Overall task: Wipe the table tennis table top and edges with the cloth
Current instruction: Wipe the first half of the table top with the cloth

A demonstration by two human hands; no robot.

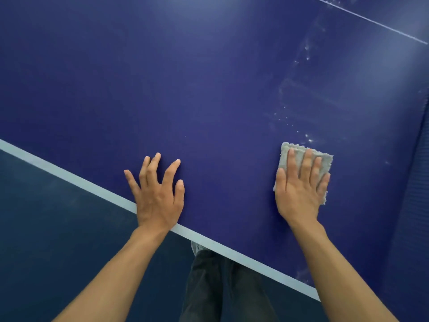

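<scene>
Your right hand: fingers straight, pressing flat on frayed pale-grey square cloth, near white edge stripe of dark-blue table tennis table top. Your left hand: fingers spread, resting on top, holding nothing. White dust specks just beyond cloth.

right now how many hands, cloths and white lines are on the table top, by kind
hands: 2, the left hand flat on the blue surface, the right hand pressing on the cloth
cloths: 1, the grey cloth
white lines: 2, the wide edge line and the thin far line
total: 5
</scene>
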